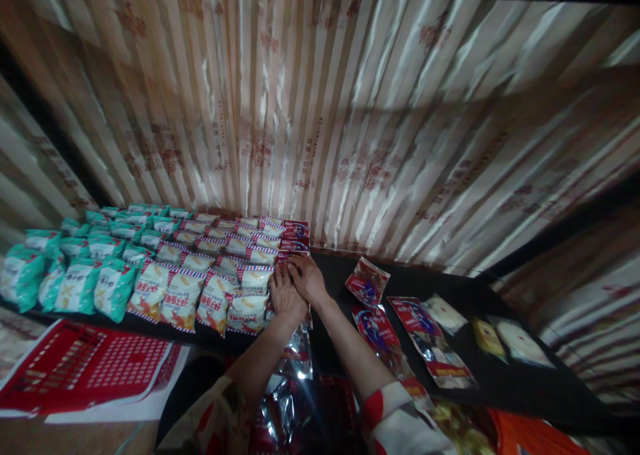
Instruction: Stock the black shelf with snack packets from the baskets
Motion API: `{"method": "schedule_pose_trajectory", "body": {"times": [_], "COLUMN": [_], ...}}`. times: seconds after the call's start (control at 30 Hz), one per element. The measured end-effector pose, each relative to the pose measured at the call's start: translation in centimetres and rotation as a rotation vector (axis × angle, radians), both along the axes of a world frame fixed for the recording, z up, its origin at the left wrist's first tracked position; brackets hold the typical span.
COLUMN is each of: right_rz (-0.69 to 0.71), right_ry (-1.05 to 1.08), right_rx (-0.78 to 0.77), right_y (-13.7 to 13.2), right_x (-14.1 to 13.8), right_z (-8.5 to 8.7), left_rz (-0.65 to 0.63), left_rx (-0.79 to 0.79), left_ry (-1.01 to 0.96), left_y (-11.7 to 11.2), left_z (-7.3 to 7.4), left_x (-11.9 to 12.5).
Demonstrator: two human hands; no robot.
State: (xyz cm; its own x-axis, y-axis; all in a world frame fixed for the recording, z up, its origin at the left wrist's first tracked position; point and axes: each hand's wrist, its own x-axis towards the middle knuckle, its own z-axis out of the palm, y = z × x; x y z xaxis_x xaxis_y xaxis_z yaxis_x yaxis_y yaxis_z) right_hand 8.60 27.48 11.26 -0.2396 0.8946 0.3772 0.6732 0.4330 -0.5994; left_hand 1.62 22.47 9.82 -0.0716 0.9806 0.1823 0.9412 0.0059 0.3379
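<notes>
Both my hands lie side by side on a dark shelf, on top of red snack packets at the right end of the rows. My left hand (285, 295) rests flat with fingers stretched forward over a red packet. My right hand (307, 276) lies just right of it, fingers extended onto the red packets (295, 236). Left of my hands stand rows of white-and-red striped snack bags (216, 288), and further left rows of teal bags (80, 278). Silver foil packets (295, 362) show beneath my forearms.
Loose red and clear packets (420, 332) lie scattered on the dark shelf (500, 382) to the right. A red plastic basket (85, 368) sits at lower left on white paper. Striped fabric hangs behind the shelf. An orange bag (530, 435) sits at lower right.
</notes>
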Motion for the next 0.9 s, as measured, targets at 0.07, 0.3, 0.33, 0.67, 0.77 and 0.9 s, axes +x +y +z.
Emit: {"method": "schedule_pose_trajectory", "body": {"times": [0.07,0.3,0.33,0.67,0.77,0.9], "right_rz": [0.026,0.105,0.108,-0.044,-0.062,-0.068], "right_ry": [-0.079,-0.345,-0.369,-0.441,-0.454,-0.455], "right_rx": [-0.022,-0.130,-0.136,-0.277,-0.324,-0.366], "right_y": [0.7,2.3,2.4,2.1,2.2,2.3], "right_x": [-0.4,-1.4,-1.5,-1.7,-1.8,-1.9], "right_z": [0.0,0.3,0.3,-0.7,-0.7,-0.6], "left_rz": [-0.002,-0.080,-0.087,-0.083,-0.085,-0.076], "left_rx": [-0.012,0.000,0.006,0.042,0.029,0.003], "left_ry": [0.013,0.098,0.096,0.074,0.066,0.047], "left_y": [0.0,-0.1,-0.2,-0.3,-0.2,-0.2], "left_z": [-0.2,-0.6,-0.7,-1.7,-1.6,-1.5], "left_x": [0.0,-0.1,-0.1,-0.3,-0.4,-0.4]}}
